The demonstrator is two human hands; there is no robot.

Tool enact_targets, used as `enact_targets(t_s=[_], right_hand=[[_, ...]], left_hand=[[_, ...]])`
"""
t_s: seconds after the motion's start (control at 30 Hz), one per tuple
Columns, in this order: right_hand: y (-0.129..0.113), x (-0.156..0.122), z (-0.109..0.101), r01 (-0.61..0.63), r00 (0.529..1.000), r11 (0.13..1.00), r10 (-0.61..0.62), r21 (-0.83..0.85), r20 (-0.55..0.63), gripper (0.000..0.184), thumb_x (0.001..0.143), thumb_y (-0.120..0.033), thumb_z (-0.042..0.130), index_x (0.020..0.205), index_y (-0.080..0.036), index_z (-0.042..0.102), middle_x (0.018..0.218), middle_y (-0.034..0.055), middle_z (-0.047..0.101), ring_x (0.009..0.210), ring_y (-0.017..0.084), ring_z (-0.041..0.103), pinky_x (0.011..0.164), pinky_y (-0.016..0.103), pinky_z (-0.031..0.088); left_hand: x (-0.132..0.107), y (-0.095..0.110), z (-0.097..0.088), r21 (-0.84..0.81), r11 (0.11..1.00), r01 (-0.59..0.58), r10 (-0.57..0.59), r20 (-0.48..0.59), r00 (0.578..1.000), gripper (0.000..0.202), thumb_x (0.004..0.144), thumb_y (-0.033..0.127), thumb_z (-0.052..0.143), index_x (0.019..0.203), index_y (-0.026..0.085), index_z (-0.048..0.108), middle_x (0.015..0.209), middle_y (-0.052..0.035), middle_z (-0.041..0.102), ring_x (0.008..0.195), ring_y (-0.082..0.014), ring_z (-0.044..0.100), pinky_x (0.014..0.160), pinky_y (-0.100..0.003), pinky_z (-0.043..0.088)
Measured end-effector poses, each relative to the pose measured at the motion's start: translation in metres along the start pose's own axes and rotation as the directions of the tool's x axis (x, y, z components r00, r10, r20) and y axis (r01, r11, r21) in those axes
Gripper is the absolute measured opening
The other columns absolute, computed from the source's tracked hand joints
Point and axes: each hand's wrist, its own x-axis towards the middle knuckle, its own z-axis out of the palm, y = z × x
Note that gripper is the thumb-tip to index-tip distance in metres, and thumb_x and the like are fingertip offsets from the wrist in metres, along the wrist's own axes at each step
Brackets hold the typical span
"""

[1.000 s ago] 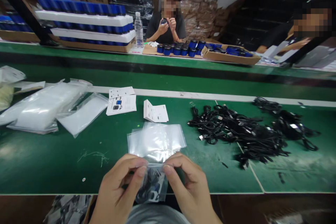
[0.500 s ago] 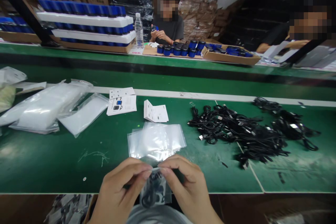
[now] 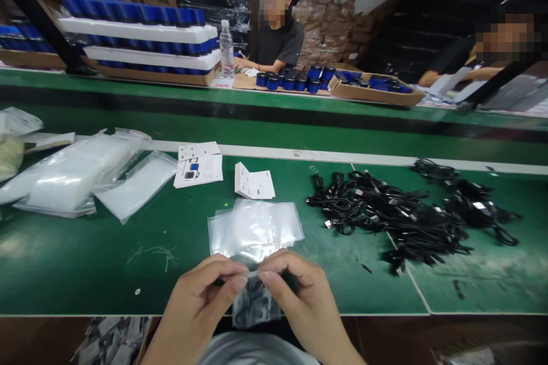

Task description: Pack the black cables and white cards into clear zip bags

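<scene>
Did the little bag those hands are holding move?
Yes, a little: the little bag shifted toward the right of the view, judged against the pile of clear bags on the table.

No wording can be read with certainty; the printed leaflets [image 3: 197,168] at 9 o'clock carry type too small to make out; the small white card [image 3: 221,84] at 11 o'clock bears only blurred red lettering.

Bundled black cables [image 3: 385,214] lie right on the green workbench mat [image 3: 85,265]. Printed instruction cards [image 3: 198,164] sit left of them. Blue-lidded jars [image 3: 289,83] stand far off.
</scene>
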Motion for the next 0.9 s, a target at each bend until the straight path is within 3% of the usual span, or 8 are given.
enact_targets(t_s=[0.13,0.43,0.6,0.77,0.9], right_hand=[[-0.001,0.001,-0.001,-0.014,1.000,0.999,0.015,0.033,-0.020,0.009,0.080,-0.018,0.062,0.074,-0.019,0.068,0.076,0.0016,0.068,0.074,0.015,0.062,0.069,0.025,0.047],[-0.002,0.002,0.002,-0.257,0.963,0.965,0.260,-0.054,0.066,0.011,0.077,-0.020,0.060,0.067,-0.017,0.062,0.064,-0.0014,0.057,0.064,0.013,0.053,0.062,0.025,0.040],[-0.003,0.000,0.004,-0.244,0.962,0.965,0.253,-0.094,0.099,0.013,0.079,-0.021,0.057,0.067,-0.017,0.060,0.064,-0.0017,0.054,0.063,0.013,0.050,0.061,0.024,0.038],[0.001,-0.002,0.009,-0.196,0.977,0.976,0.203,-0.099,0.068,0.013,0.079,-0.018,0.055,0.066,-0.017,0.057,0.069,0.0002,0.056,0.069,0.015,0.052,0.066,0.025,0.040],[0.002,-0.002,0.001,-0.217,0.967,0.971,0.228,-0.096,0.116,0.011,0.081,-0.019,0.055,0.070,-0.018,0.059,0.068,-0.0012,0.056,0.067,0.014,0.051,0.063,0.024,0.039]], left_hand=[[0.002,-0.004,-0.002,-0.054,0.991,0.121,-0.119,0.047,0.992,0.023,0.083,0.038,0.054,0.076,0.022,0.069,0.074,-0.0002,0.064,0.064,-0.0128,0.061,0.054,-0.018,0.048],[-0.002,0.005,0.006,-0.070,0.981,0.181,-0.179,0.034,0.983,0.022,0.079,0.038,0.057,0.069,0.022,0.068,0.066,0.0021,0.059,0.054,-0.0095,0.053,0.047,-0.016,0.041],[-0.004,0.011,0.009,-0.063,0.988,0.139,-0.141,-0.029,0.990,0.019,0.079,0.035,0.058,0.068,0.023,0.067,0.065,0.0035,0.058,0.052,-0.0086,0.052,0.048,-0.015,0.042],[-0.004,0.006,0.007,0.013,0.998,0.063,-0.064,0.047,0.997,0.017,0.081,0.032,0.055,0.071,0.023,0.066,0.065,0.0041,0.058,0.052,-0.0082,0.057,0.048,-0.014,0.045],[-0.004,0.003,0.004,0.043,0.997,0.070,-0.072,0.044,0.996,0.019,0.083,0.033,0.054,0.072,0.023,0.064,0.067,0.0042,0.057,0.054,-0.0079,0.058,0.051,-0.014,0.046]])
